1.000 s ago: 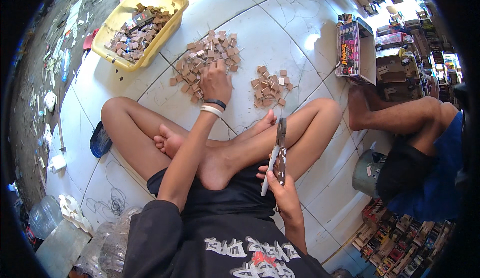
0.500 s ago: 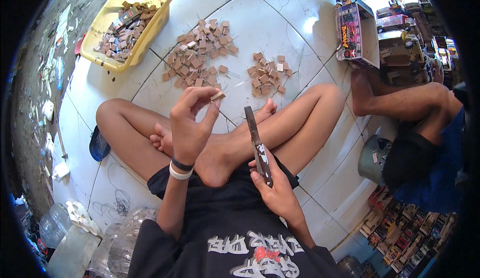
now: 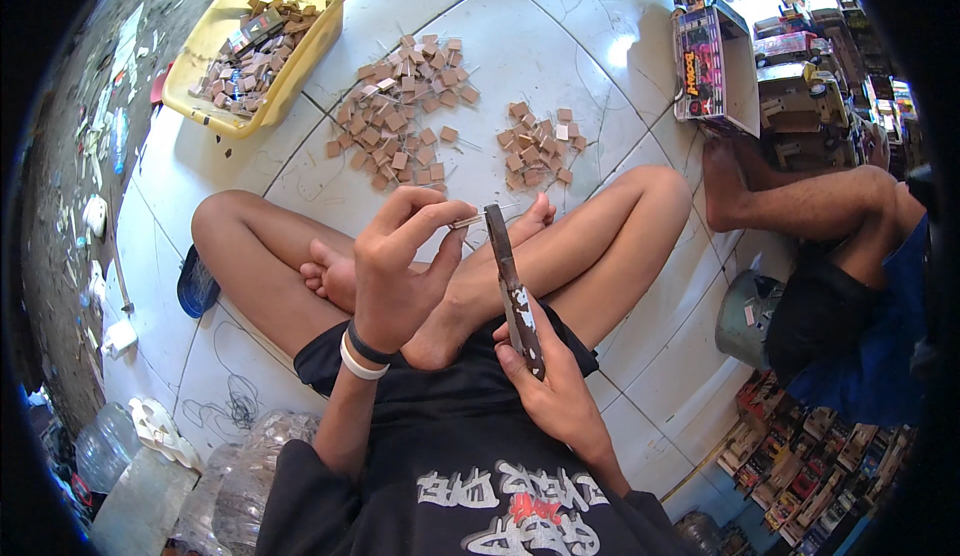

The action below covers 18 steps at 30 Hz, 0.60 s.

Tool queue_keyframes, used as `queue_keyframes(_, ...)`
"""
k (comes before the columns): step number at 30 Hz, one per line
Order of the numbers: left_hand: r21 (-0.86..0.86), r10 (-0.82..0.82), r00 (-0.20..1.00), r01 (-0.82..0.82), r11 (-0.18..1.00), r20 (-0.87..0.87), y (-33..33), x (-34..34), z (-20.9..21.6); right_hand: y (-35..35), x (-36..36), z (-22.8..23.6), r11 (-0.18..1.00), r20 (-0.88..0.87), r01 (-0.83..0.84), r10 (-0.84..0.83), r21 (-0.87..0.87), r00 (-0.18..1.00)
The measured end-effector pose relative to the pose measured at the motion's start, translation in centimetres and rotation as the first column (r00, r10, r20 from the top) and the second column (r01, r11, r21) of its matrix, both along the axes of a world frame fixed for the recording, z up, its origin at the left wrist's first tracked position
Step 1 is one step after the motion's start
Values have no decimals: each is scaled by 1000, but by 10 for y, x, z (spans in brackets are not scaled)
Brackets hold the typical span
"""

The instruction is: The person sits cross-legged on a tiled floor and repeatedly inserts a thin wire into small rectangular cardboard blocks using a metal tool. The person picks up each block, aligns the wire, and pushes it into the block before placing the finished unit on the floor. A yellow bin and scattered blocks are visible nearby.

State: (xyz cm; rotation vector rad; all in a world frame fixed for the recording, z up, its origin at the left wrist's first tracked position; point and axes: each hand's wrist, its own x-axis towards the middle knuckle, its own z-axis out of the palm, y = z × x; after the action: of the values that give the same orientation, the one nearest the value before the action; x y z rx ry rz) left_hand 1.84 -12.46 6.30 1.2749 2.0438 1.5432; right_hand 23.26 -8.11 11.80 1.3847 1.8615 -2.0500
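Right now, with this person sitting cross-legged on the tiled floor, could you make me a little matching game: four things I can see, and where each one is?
Things:
1. yellow tray
2. long dark tool
3. thin small piece
4. open cardboard box

Places:
A. pinched in the left hand, at the tool's tip
B. upper left on the floor, holding brown pieces
C. upper right, beside another person's foot
D. upright in the right hand

Pairs: 1-B, 2-D, 3-A, 4-C
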Motion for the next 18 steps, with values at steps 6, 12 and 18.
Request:
queue_keyframes(6,21,-5,1000,4,1000,25,-3,0,-6,0,-2,6,999,23,-19,18,42,1000)
queue_keyframes(12,344,-115,728,-174,922,676,7,24,-29,-1,0,1,897,-153,44,-123,-439,981)
queue_keyframes(18,279,122,898,-257,925,422,-2,35,-26,-23,-19,-21,831,75,-116,89,545,993)
